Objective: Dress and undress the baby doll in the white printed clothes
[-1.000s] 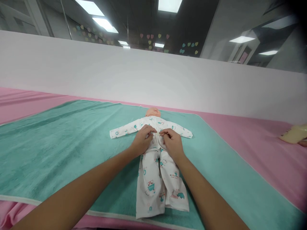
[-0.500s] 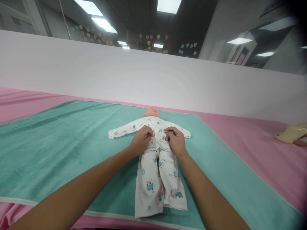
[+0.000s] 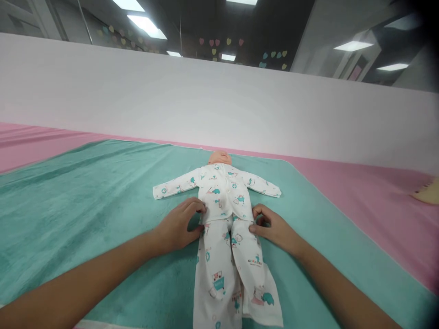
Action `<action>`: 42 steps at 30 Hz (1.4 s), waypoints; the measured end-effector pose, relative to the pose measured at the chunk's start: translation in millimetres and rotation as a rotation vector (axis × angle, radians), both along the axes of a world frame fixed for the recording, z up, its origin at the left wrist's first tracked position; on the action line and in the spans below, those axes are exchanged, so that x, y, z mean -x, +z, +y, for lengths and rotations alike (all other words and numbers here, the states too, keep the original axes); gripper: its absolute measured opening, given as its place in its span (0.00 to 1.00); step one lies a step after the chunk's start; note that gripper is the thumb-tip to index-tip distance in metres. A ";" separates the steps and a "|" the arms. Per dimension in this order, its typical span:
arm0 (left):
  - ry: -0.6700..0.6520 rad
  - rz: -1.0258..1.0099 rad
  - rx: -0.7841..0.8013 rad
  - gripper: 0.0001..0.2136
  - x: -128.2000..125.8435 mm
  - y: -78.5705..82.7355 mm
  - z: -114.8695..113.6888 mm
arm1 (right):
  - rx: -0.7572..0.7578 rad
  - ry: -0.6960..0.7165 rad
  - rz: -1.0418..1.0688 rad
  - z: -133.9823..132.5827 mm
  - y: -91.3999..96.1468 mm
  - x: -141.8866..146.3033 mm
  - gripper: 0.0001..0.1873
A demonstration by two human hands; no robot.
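Note:
A baby doll (image 3: 220, 157) lies on its back on a teal towel (image 3: 85, 201), dressed in a white printed top (image 3: 222, 189) and matching white trousers (image 3: 233, 274). My left hand (image 3: 180, 225) rests at the doll's left hip, fingers curled and pinching the fabric at the waist. My right hand (image 3: 272, 226) sits at the other hip, fingers likewise curled on the waist edge of the trousers. The doll's arms are spread out sideways in the sleeves.
The towel lies over a pink sheet (image 3: 370, 192). A white partition (image 3: 206, 100) runs behind it. A pale yellow object (image 3: 428, 193) shows at the right edge.
Both hands left the middle of the doll's chest, moved apart and down to the hips. The view has shifted closer and lower.

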State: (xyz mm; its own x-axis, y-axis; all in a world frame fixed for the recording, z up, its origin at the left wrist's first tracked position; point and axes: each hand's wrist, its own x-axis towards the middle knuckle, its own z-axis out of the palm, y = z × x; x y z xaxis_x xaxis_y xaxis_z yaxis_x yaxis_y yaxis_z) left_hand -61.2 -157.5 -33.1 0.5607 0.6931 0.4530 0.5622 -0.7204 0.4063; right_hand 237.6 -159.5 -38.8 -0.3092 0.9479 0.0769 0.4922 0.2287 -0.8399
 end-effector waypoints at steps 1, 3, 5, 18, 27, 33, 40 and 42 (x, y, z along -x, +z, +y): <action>0.019 0.012 0.018 0.13 -2.6 0.4 0.4 | -0.031 -0.011 -0.021 0.6 1.8 1.8 0.12; 0.077 0.054 0.044 0.11 -8.1 1.2 0.7 | -0.108 -0.029 -0.058 1.5 4.7 6.4 0.11; 0.137 0.098 0.066 0.08 -12.1 1.3 0.4 | -0.160 -0.047 -0.089 1.2 6.4 10.1 0.08; 0.162 -0.126 0.075 0.06 2.0 10.3 -5.3 | -0.274 -0.184 -0.128 -1.9 5.9 2.3 0.09; -0.014 -0.087 0.199 0.07 6.9 7.2 -1.9 | -0.407 -0.118 -0.079 -2.8 2.2 3.2 0.11; -0.033 -0.082 0.249 0.07 6.0 6.7 -0.6 | -0.443 -0.088 -0.066 -4.0 1.1 1.8 0.11; -0.031 -0.047 0.265 0.09 3.7 3.7 0.5 | -0.345 -0.002 -0.070 -2.5 -1.9 4.9 0.11; -0.029 -0.038 0.263 0.10 3.6 3.4 0.1 | -0.290 0.024 -0.067 -1.6 -4.0 6.0 0.11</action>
